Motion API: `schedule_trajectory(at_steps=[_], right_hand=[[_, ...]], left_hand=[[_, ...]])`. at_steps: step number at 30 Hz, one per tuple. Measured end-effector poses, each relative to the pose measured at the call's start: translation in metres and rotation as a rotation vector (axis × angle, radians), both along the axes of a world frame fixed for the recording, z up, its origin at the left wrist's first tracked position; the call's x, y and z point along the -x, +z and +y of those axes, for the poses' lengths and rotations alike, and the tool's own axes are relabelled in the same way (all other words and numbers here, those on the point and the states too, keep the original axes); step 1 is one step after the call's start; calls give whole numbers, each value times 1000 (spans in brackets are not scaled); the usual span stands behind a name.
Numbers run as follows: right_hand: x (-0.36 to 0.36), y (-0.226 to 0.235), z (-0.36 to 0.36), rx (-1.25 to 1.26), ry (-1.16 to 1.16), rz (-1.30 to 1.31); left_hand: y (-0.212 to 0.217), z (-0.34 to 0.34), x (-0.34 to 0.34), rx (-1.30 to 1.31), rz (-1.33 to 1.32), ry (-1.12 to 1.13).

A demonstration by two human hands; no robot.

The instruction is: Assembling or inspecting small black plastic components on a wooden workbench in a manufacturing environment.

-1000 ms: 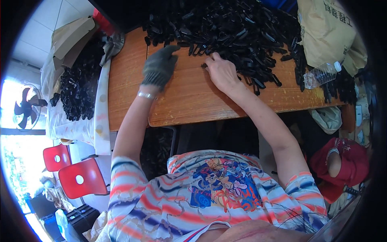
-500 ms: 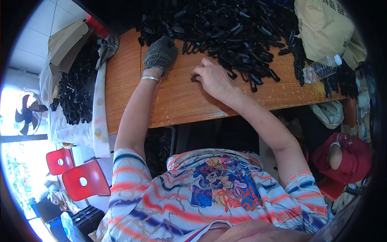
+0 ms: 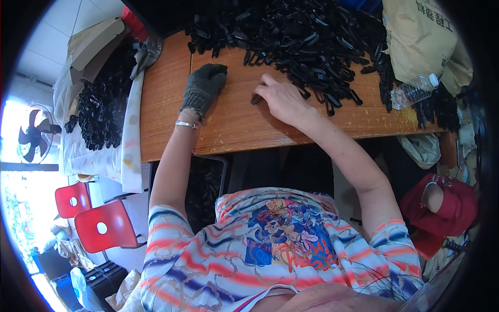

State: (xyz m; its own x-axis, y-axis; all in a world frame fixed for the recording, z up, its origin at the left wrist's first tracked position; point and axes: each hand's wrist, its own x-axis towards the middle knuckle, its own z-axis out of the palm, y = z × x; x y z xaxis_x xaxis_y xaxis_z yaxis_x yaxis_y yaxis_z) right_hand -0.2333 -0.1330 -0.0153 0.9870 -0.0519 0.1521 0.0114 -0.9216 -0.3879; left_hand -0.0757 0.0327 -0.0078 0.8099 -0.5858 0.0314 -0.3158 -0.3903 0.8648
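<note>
My left hand [image 3: 204, 89], in a dark grey knitted glove, rests over the wooden table [image 3: 228, 122] with its fingers curled in. Whatever it may hold is hidden by the glove. My right hand [image 3: 283, 103] is bare and pinches a small black plastic piece [image 3: 256, 98] between thumb and fingers, low over the tabletop. Beyond both hands spreads a large heap of black plastic pieces [image 3: 291, 39], many of them long with a looped end. The heap's near edge lies just past my right fingers, a little apart from my left glove.
A clear plastic bottle [image 3: 416, 92] lies at the right beside a tan paper sack [image 3: 418, 41]. On the left, more black pieces [image 3: 106, 106] lie on a covered surface near an open cardboard box [image 3: 99, 49]. Red chairs [image 3: 104, 226] and a fan [image 3: 36, 134] stand farther left.
My left hand has drawn back from the heap's edge, nearer to me. The right hand has shifted slightly, still pinching the small black piece. The whole view has tilted a little.
</note>
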Motion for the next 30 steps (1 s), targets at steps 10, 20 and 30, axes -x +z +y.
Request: schedule_trajectory(at_steps=[10,20,30], right_hand=[[2,14,19,-528,-129,-362],[0,18,35,-586,-61,-475],[0,13,35,-580,-71,-488]], left_hand=[[6,22,50,486,481,-57],[16,15,65,447,339,-96],[14,15,72,416,280,-66]])
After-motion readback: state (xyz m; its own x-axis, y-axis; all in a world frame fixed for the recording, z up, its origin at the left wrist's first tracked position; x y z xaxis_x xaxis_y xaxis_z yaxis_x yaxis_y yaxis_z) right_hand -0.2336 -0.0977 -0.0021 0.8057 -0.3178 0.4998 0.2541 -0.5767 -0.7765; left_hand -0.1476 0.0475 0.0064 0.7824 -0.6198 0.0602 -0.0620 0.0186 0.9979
